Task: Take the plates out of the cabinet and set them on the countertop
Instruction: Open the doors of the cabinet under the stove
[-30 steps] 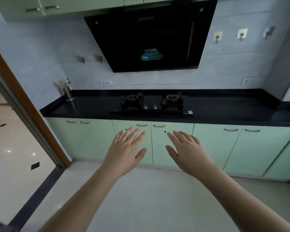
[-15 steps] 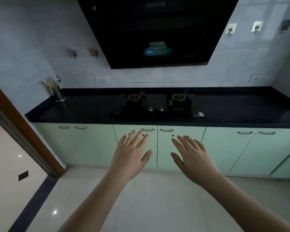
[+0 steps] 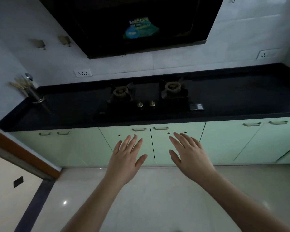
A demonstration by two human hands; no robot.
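A row of pale green base cabinets (image 3: 84, 148) runs under a black countertop (image 3: 70, 111); every door is closed, so no plates show. My left hand (image 3: 126, 158) is stretched out flat with fingers spread, in front of the door just left of centre, below its handle (image 3: 139, 129). My right hand (image 3: 189, 153) is likewise flat and empty, in front of the door just right of centre, under its handle (image 3: 161, 128). Neither hand touches a door.
A two-burner gas hob (image 3: 146, 97) is set into the counter's middle, under a black range hood (image 3: 132, 24). A metal utensil holder (image 3: 34, 95) stands at the counter's left end. A wooden door frame (image 3: 23, 153) borders the left; pale tiled floor lies below.
The view has moved closer to the cabinets and tilted down. Both hands stay spread and empty, now nearer the two centre doors.
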